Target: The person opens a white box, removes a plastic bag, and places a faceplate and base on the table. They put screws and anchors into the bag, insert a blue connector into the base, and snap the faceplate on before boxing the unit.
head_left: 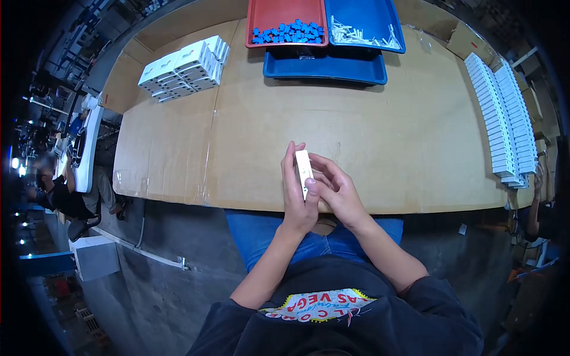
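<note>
Both my hands hold a small white rectangular piece [303, 168] above the front edge of the cardboard-covered table. It stands nearly upright, its narrow printed face turned up toward me. My left hand [295, 199] is wrapped along its left side, fingers pointing away from me. On the right, my right hand [337, 194] presses its thumb near the piece's lower end, with the fingers curled behind. Parts of the piece are hidden by my fingers.
At the back stand a red tray [286, 44] of small blue parts, a blue tray [368, 48] of white sticks, and a lower blue tray [325, 73]. White boxes [184, 68] are stacked at left; rows of white pieces [502, 121] at right. Another person [65, 190] sits left.
</note>
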{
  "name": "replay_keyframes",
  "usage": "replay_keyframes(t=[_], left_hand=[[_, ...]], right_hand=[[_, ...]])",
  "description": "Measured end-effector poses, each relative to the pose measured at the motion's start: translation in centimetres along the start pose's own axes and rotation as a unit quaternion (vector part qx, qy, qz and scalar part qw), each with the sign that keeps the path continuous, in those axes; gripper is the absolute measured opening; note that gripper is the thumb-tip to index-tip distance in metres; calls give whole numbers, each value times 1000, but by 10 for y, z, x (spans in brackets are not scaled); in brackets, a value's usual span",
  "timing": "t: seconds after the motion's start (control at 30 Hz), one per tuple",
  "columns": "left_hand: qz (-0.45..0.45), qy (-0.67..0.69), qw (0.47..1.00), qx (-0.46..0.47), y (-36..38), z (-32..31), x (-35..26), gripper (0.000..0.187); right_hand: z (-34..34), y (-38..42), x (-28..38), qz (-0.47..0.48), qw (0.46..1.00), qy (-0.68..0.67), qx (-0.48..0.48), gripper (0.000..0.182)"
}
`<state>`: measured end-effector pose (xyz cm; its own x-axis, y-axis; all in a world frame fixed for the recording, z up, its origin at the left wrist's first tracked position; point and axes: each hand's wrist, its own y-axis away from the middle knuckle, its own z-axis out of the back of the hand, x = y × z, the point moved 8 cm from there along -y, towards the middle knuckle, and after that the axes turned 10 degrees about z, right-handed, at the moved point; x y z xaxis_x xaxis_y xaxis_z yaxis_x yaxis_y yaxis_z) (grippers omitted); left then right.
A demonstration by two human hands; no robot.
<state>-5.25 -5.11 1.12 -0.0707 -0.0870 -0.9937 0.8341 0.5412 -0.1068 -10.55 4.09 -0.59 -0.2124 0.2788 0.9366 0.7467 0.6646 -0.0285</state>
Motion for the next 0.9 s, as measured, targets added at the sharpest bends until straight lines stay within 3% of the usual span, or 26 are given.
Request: replay_keyframes(t=[0.17, 0.27, 0.37, 0.47, 0.57, 0.67, 0.9], left_hand=[[-28, -28, 998, -38, 4, 10, 2, 103], [-101, -38, 991, -81, 8, 15, -9, 84], [-124, -47, 986, -96, 10, 18, -12, 83], [-143, -8, 983, -114, 13, 24, -11, 82], [-103, 22, 990, -92, 13, 22, -6, 90], [-153, 27, 981, -118, 15, 25, -14, 81], [-125, 68, 985, -97, 14, 24, -21, 86]], right_hand=[[-11, 7, -3, 7, 1000, -19, -16, 62], [-19, 8, -2, 3, 999, -32, -9, 60], [-26, 13, 3, 16, 999, -30, -11, 58], [-32, 17, 10, 88, 994, 59, 12, 56], [-34, 21, 13, 124, 988, 85, 21, 53], [-36, 24, 24, 158, 978, 138, 20, 50], [-46, 23, 44, 181, 964, 195, 19, 47]])
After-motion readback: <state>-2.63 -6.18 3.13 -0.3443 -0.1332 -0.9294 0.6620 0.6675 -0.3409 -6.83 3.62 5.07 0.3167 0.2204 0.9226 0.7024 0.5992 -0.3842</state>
